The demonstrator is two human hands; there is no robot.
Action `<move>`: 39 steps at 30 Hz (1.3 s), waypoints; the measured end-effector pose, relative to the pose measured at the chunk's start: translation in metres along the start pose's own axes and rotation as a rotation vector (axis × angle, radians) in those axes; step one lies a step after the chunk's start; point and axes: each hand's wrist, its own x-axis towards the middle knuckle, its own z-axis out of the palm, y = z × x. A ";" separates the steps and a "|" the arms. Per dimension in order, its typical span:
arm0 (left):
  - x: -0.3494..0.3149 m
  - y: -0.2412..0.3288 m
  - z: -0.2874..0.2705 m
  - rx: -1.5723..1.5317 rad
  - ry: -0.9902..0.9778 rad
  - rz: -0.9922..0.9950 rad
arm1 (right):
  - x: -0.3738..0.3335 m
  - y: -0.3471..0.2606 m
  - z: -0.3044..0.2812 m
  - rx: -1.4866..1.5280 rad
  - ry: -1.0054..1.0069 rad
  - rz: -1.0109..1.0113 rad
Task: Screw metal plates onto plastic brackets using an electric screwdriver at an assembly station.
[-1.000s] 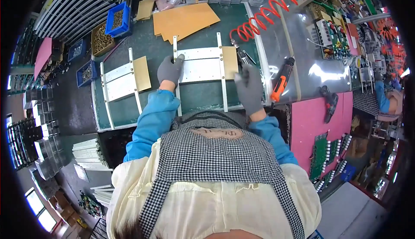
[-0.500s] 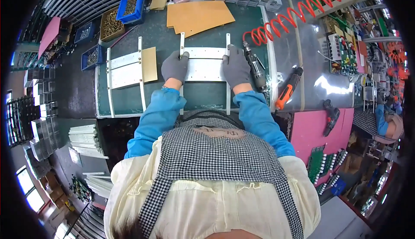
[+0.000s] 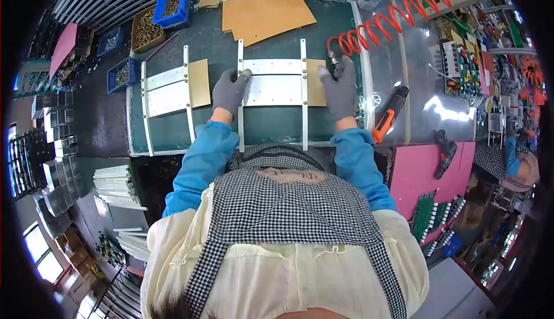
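Note:
A metal frame (image 3: 274, 90) lies on the green mat: two white plates joined across two long rails, with brass-coloured screws along the rails. My left hand (image 3: 229, 92), in a grey glove, is closed on its left rail, thumb over the plate's edge. To the right of the frame, my gloved right hand (image 3: 340, 91) is curled over an air screwdriver, thumb and fingers either side of its metal hose fitting (image 3: 333, 58). The hand covers most of that tool's body. An orange-brown card (image 3: 315, 82) shows beside the right rail, partly under the frame.
Another such frame (image 3: 167, 91) lies to the left on a card. Blue bins (image 3: 173, 6) and a cardboard box (image 3: 147, 29) hold screws. Brown sheets (image 3: 265, 16) lie behind. A coiled red hose (image 3: 398, 19) reaches in from the right, near an orange-black power screwdriver (image 3: 391, 113).
My right hand has let go of the frame's right rail and moved right onto the air screwdriver. My left hand stays at the left rail, slightly further left.

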 end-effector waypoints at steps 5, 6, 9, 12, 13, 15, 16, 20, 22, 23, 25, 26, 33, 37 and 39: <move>0.003 -0.009 0.008 -0.012 -0.027 -0.034 | 0.001 0.024 -0.002 0.558 -0.215 0.452; 0.003 -0.008 0.008 0.021 -0.040 -0.066 | 0.004 0.023 -0.004 0.558 -0.217 0.453; -0.002 0.007 0.005 0.068 -0.004 -0.046 | 0.009 0.019 -0.006 0.604 -0.261 0.489; -0.001 0.012 0.005 0.184 -0.019 -0.075 | 0.009 0.025 0.003 0.735 -0.332 0.497; -0.001 0.012 0.006 0.184 -0.017 -0.076 | 0.010 0.031 0.007 0.799 -0.405 0.512; 0.000 0.008 0.008 0.194 0.018 -0.056 | 0.012 0.036 0.010 0.862 -0.484 0.527; 0.000 0.007 0.008 0.193 0.020 -0.060 | 0.012 0.038 0.012 0.917 -0.532 0.579; -0.003 0.012 0.005 0.163 -0.015 -0.071 | 0.014 0.050 0.021 0.900 -0.582 0.636; -0.005 0.015 0.005 0.153 -0.008 -0.074 | 0.015 0.055 0.023 0.917 -0.593 0.653; -0.006 0.016 0.006 0.175 0.005 -0.079 | 0.015 0.056 0.024 0.931 -0.600 0.669; -0.007 0.017 0.007 0.200 0.020 -0.086 | 0.015 0.058 0.024 0.911 -0.612 0.651; -0.007 0.017 0.008 0.179 0.024 -0.101 | 0.015 0.057 0.023 0.888 -0.618 0.632; -0.006 0.017 0.011 0.149 0.072 -0.094 | 0.018 0.057 0.024 0.917 -0.586 0.609; -0.008 0.020 0.010 0.151 0.072 -0.104 | 0.021 0.049 0.019 0.872 -0.582 0.616; -0.006 0.016 0.013 0.195 0.104 -0.076 | 0.021 0.046 0.018 0.861 -0.585 0.604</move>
